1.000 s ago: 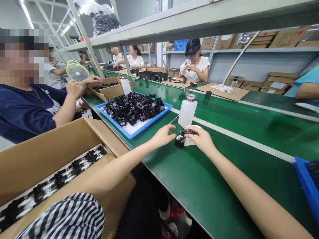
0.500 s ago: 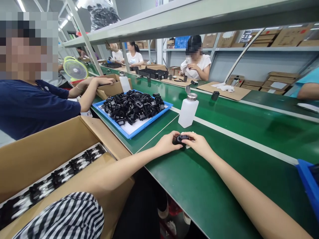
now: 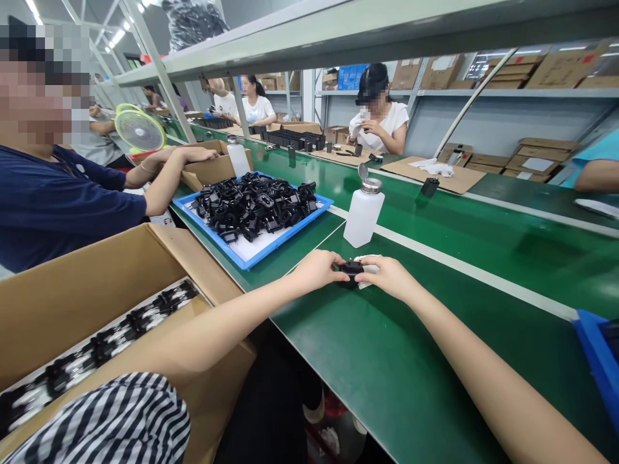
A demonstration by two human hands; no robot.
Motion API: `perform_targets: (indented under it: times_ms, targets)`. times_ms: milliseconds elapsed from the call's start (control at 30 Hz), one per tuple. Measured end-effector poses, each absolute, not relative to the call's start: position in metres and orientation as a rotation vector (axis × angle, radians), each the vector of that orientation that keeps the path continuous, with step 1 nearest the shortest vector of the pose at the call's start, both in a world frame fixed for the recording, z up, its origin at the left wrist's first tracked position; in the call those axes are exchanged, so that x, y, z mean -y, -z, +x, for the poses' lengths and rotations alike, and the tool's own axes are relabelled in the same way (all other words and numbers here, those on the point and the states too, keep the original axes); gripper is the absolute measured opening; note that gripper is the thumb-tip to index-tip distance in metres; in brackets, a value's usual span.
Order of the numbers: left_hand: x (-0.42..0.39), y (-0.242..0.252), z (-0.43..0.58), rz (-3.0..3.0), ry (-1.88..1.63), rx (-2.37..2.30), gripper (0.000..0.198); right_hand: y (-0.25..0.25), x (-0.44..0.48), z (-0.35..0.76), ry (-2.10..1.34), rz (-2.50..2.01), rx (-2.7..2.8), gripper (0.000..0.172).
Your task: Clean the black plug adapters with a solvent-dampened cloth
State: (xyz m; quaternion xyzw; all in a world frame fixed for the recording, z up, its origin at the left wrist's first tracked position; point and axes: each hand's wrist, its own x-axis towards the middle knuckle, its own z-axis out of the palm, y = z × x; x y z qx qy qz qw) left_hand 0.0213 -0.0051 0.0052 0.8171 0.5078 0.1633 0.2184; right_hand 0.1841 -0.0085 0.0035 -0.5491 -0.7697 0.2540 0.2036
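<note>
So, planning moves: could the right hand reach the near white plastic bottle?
Probably yes: the bottle stands just beyond the right hand, apparently unblocked, though that hand holds a black plastic part.

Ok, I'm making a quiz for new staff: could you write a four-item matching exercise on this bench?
1. small black piece
2. nearer white bottle
3. fan
4. nearer cardboard box

A. yellow-green
B. cap flipped up
C. brown
D. held between left hand and right hand

Pairs: 1-D, 2-B, 3-A, 4-C
</note>
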Motion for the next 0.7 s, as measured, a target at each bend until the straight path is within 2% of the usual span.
perform_targets:
  times_ms: [133,267,367,467,700]
  targets:
    - [-0.007,-0.03,0.033,2.485,0.005,-1.5,0.028,-0.02,0.004,0.181,-0.588,-1.67,2.365,0.02]
    - [-0.019,-0.048,0.05,2.526,0.349,-1.482,0.037,-0.036,-0.005,0.173,-0.526,-1.777,2.608,0.018]
    - [-0.022,-0.055,0.06,2.504,0.496,-1.463,0.041,-0.043,-0.012,0.168,-0.42,-1.779,2.745,0.023]
    - [-0.018,-0.06,0.068,2.483,0.506,-1.481,0.045,-0.043,-0.014,0.166,-0.332,-1.746,2.823,0.019]
    - [-0.006,-0.063,0.073,2.424,0.485,-1.506,0.014,-0.038,-0.004,0.166,-0.148,-1.769,2.816,0.014]
